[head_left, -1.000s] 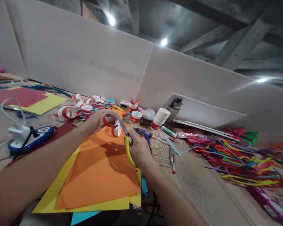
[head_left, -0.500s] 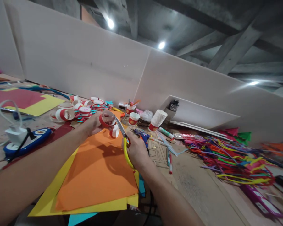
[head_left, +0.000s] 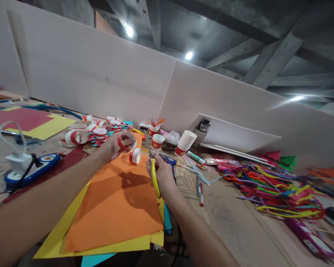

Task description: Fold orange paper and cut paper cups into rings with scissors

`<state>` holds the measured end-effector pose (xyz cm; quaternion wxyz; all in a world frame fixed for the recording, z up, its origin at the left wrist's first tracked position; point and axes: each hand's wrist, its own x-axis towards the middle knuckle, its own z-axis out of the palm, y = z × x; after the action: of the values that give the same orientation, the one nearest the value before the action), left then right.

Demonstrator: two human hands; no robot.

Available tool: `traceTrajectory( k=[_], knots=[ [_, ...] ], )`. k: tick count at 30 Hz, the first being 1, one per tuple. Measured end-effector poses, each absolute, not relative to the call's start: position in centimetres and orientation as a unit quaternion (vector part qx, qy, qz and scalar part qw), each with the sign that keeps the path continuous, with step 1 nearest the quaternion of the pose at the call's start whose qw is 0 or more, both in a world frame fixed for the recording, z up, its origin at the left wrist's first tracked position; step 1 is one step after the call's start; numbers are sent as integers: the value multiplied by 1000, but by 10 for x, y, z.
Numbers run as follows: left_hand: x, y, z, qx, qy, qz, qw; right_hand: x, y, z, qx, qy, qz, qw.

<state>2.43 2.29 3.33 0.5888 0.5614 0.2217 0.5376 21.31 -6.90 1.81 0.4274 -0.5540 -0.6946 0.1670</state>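
Note:
My left hand [head_left: 117, 146] is closed on a red-and-white paper cup ring [head_left: 124, 145], held above the orange paper [head_left: 117, 207]. Just below it is a second small red-and-white ring [head_left: 135, 156]; whether it rests on the paper, I cannot tell. Yellow-handled scissors [head_left: 155, 174] are gripped in my right hand [head_left: 164, 174], with the blades pointing up and away from me, apart from the ring. A blue glue gun [head_left: 170, 161] lies just behind my right hand, partly hidden by it. Yellow sheets [head_left: 55, 233] stick out under the orange paper.
More cut cup rings [head_left: 76, 137] are grouped at the back left. A stack of paper cups [head_left: 186, 142], a single cup [head_left: 157, 141] and a dark bottle [head_left: 202, 129] stand behind. Colourful pipe cleaners [head_left: 278, 189] are heaped at right. A blue power strip [head_left: 33, 172] lies at left.
My right hand has drawn the scissors right, away from the ring, and turned the blades more upright. My left hand stays nearly still with the ring.

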Motion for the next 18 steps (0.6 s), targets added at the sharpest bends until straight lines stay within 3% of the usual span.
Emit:
traceTrajectory(
  k=[6, 11, 18],
  knots=[
    [37, 8, 36, 593, 272, 564, 507, 205, -70, 20, -474, -552, 433, 531],
    [46, -6, 34, 659, 304, 518, 453, 202, -71, 22, -439, -515, 486, 553],
    [53, -13, 30, 664, 289, 483, 493, 201, -72, 25, -427, -494, 492, 576]
  ],
)
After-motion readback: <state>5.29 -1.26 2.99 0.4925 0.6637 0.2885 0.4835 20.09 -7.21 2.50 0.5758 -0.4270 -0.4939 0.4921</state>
